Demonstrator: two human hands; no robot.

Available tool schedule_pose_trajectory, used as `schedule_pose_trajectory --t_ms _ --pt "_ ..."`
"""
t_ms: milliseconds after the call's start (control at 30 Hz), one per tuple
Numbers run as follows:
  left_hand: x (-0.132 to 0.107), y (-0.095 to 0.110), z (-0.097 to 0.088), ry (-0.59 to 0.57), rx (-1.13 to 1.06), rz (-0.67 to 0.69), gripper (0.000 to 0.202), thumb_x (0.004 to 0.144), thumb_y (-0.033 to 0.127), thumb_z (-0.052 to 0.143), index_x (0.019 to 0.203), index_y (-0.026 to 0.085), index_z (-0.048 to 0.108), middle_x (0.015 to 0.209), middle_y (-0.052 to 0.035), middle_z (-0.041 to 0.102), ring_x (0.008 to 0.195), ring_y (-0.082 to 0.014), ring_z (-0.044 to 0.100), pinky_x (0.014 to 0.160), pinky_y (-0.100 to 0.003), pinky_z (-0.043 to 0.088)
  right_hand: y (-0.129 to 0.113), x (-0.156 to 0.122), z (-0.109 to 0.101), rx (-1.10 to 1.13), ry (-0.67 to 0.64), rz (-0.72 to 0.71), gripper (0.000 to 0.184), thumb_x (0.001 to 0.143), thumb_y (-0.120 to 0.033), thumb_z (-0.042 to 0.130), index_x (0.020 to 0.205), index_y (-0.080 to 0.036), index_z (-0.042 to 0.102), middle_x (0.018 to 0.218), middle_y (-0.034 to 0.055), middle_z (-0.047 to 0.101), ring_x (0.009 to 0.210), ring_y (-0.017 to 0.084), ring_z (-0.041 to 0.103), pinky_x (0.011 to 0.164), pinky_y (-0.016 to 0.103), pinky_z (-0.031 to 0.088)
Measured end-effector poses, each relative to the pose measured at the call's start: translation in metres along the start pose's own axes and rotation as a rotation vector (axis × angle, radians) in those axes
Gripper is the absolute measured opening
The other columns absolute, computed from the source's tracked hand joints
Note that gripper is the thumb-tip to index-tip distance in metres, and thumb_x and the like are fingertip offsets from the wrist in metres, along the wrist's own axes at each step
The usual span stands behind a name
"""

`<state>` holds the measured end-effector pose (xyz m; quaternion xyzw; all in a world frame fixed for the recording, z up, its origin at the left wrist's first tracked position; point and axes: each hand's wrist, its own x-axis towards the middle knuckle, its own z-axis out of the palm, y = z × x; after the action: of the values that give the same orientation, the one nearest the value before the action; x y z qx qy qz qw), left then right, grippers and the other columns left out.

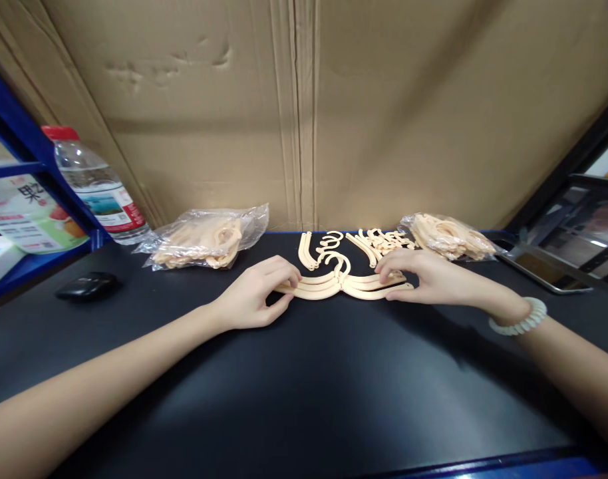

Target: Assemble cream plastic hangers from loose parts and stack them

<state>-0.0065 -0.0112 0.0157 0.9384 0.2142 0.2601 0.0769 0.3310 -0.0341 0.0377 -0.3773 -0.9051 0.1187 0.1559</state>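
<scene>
In front of me, beige clothes hangers (318,289) lie close together on the black table, with curved arms reaching to both sides. Their hooks (340,263) curl up from the middle joint. My left hand (261,293) is closed round the left arm ends, thumb in front and fingers behind. At the other side, my right hand (426,276) pinches the right arm ends between thumb and fingers. My fingers partly cover both ends. Behind the hangers lie loose long arms (308,251) and a pile of small hook pieces (384,241).
Clear plastic bags of beige parts stand at back left (199,239) and back right (451,236). A black mouse (87,286) and a water bottle (102,189) are left. A metal-edged tray (546,266) sits right. Cardboard (209,120) walls the back.
</scene>
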Motion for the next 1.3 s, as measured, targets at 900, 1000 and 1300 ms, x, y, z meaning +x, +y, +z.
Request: schedule_pose_trajectory --t_ms 900,1000,1300 --pt "-0.003 -0.010 0.004 0.198 0.100 -0.142 0.017 0.081 0.007 0.045 0.088 0.018 0.056 0.087 -0.0057 0.063 0.081 -0.0195 0.059 0.074 -0.034 0.049 -0.003 0.001 -0.001 -0.040 0.295 0.231 0.025 0.090 -0.037 0.050 0.078 -0.020 0.065 0.078 0.0044 0.069 0.070 0.020 0.060 0.062 0.033 0.043" --pt "-0.002 -0.010 0.005 0.195 0.109 -0.139 0.017 0.081 0.007 0.045 0.086 0.018 0.056 0.086 -0.0056 0.063 0.079 -0.0191 0.058 0.072 -0.033 0.049 -0.001 0.001 0.000 -0.036 0.277 0.223 0.023 0.089 -0.036 0.051 0.079 -0.021 0.065 0.080 0.0048 0.069 0.071 0.020 0.061 0.062 0.033 0.044" --pt "-0.001 -0.009 0.005 0.180 0.125 -0.132 0.017 0.080 0.007 0.044 0.083 0.018 0.056 0.081 -0.0045 0.061 0.076 -0.0187 0.057 0.069 -0.032 0.047 -0.001 0.002 0.001 -0.027 0.229 0.180 0.020 0.089 -0.033 0.052 0.082 -0.021 0.066 0.085 0.0043 0.070 0.079 0.021 0.063 0.068 0.033 0.046"
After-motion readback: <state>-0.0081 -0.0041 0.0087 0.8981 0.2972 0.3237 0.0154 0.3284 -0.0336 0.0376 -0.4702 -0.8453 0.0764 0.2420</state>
